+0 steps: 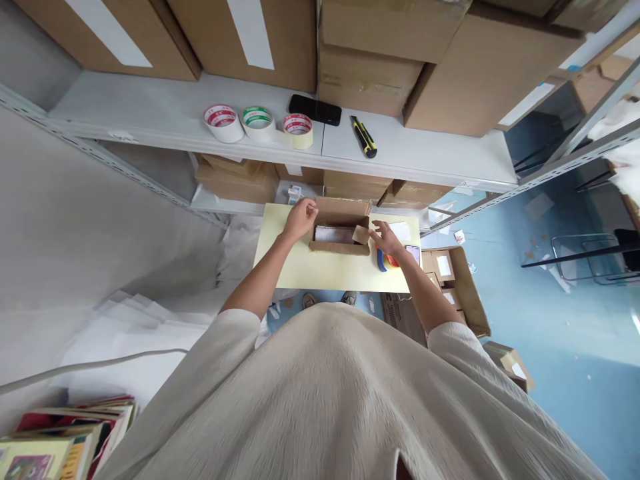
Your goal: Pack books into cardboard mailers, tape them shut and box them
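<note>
A small open cardboard box (339, 249) sits on a pale yellow tabletop (287, 267), its back flap raised. Inside lies a flat whitish item (334, 234) whose kind I cannot make out. My left hand (301, 217) is at the box's back left corner, fingers curled and pressed together; whatever is in them is hidden. At the right end, my right hand (386, 238) has its fingers apart, the tips by a small side flap (361, 235) that leans inward. Below the right hand are a blue and orange tape dispenser (385, 259) and a phone (413, 253).
On the shelf (165, 107) ahead are several tape rolls (258, 123), a black phone (315, 109) and a yellow-black utility knife (364, 137). Large cartons (373, 33) stand behind them. An open carton of smaller boxes (473, 293) is on the floor at right. Books (65, 440) lie lower left.
</note>
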The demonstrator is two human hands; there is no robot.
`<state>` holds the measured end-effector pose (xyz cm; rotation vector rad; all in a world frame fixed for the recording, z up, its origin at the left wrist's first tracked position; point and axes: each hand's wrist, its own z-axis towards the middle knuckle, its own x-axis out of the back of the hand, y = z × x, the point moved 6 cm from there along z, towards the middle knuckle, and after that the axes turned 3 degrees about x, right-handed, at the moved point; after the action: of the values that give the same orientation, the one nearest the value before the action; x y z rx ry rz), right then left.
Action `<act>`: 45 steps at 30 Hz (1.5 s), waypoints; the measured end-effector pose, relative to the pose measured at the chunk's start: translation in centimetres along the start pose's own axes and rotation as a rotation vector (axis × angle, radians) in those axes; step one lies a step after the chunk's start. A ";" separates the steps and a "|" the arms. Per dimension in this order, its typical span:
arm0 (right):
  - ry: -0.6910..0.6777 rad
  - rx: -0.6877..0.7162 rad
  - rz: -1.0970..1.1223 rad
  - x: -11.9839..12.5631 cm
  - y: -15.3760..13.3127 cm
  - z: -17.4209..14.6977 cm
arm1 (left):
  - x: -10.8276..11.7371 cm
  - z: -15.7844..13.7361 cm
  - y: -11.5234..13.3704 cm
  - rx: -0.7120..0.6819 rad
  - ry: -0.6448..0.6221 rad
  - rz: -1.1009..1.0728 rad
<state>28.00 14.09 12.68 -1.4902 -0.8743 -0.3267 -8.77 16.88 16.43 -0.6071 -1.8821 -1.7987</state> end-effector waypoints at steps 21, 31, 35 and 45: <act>-0.025 -0.055 -0.097 -1.3 -0.6 1.2 | -2.9 -7.1 -1.3 -0.089 -0.455 0.342; 0.140 -0.083 -0.136 0.8 -2.3 5.4 | -3.8 -3.6 -0.8 0.029 -0.216 0.323; 0.097 -0.026 -0.277 0.5 -3.7 7.2 | -4.2 -4.1 0.0 0.010 -0.140 0.355; 0.098 0.060 -0.453 -1.0 -4.8 3.3 | -6.5 -5.9 3.1 -0.246 -0.148 0.398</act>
<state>23.08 16.41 15.03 -1.2000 -1.1294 -0.6938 -1.59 11.11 15.13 -1.1426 -1.4984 -1.7630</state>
